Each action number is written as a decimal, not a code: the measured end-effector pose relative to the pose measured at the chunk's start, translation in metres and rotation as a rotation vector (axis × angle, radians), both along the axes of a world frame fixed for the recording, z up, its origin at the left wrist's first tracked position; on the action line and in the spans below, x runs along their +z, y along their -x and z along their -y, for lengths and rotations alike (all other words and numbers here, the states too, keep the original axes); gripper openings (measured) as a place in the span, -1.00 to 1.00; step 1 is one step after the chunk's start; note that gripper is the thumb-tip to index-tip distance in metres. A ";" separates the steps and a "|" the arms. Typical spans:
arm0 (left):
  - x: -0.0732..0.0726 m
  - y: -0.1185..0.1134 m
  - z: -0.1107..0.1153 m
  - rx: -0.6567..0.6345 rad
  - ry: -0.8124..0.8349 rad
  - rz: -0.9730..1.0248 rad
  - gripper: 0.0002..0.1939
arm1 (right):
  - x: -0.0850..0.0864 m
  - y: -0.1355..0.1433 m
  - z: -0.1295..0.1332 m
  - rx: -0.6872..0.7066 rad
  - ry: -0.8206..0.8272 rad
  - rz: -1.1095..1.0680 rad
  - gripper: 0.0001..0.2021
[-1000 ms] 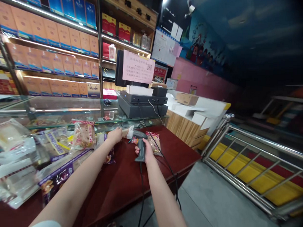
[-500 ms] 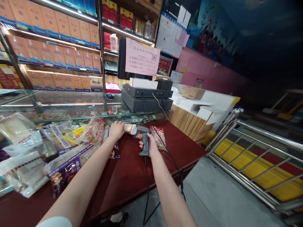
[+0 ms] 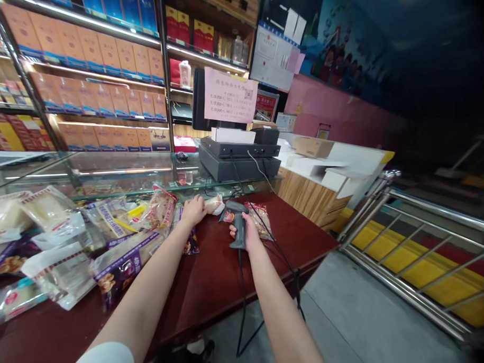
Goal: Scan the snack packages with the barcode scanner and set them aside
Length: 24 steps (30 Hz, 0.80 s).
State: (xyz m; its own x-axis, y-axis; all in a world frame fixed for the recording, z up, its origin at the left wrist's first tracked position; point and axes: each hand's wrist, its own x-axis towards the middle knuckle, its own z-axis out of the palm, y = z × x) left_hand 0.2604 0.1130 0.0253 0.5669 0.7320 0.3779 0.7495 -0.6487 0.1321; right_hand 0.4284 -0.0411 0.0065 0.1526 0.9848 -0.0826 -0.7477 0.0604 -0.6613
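My right hand (image 3: 249, 231) is wrapped round the grip of a dark grey barcode scanner (image 3: 238, 224), its cable hanging over the counter's front edge. My left hand (image 3: 195, 210) is closed on the left end of a small clear-and-white packet of bread (image 3: 214, 204), which lies just left of the scanner's head. Behind the scanner and my right hand rests another food packet with red print (image 3: 261, 218). Left of my left forearm is a pile of bagged breads, among them a purple walnut-printed bag (image 3: 120, 273) and a red-edged bag (image 3: 160, 208).
The dark red counter (image 3: 213, 278) ends at the right above a grey floor. Behind it stand a glass display case (image 3: 122, 167) and a monitor with a pink notice (image 3: 230, 94) on a dark cash drawer (image 3: 241, 163). A metal railing (image 3: 411, 249) runs along the right.
The whole view has shifted slightly, so the scene sits a little farther right and lower. Both hands keep their holds on the packet and the scanner.
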 end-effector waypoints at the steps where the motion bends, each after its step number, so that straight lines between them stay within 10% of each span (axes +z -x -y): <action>1: 0.000 -0.001 0.000 0.028 0.033 -0.021 -0.64 | 0.000 0.000 0.000 0.004 0.000 0.001 -0.76; 7: 0.002 -0.005 0.005 0.072 0.053 -0.089 -0.32 | 0.005 0.001 0.002 0.008 -0.009 -0.027 -0.75; 12: 0.002 -0.007 0.009 0.042 -0.054 -0.019 -0.50 | 0.007 0.001 0.004 0.002 -0.025 -0.021 -0.74; 20: 0.013 0.007 -0.005 0.129 0.254 0.884 -0.47 | 0.005 -0.004 0.003 0.004 -0.025 -0.034 -0.62; 24: 0.037 0.017 0.001 -0.186 0.578 1.291 -0.44 | 0.005 -0.003 0.002 -0.005 -0.004 -0.035 -0.63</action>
State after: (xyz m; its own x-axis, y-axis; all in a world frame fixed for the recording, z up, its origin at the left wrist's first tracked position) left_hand 0.2430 0.1123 0.0623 0.1641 0.9128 0.3741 -0.1866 -0.3437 0.9204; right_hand 0.4319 -0.0433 0.0115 0.1550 0.9843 -0.0839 -0.7699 0.0672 -0.6346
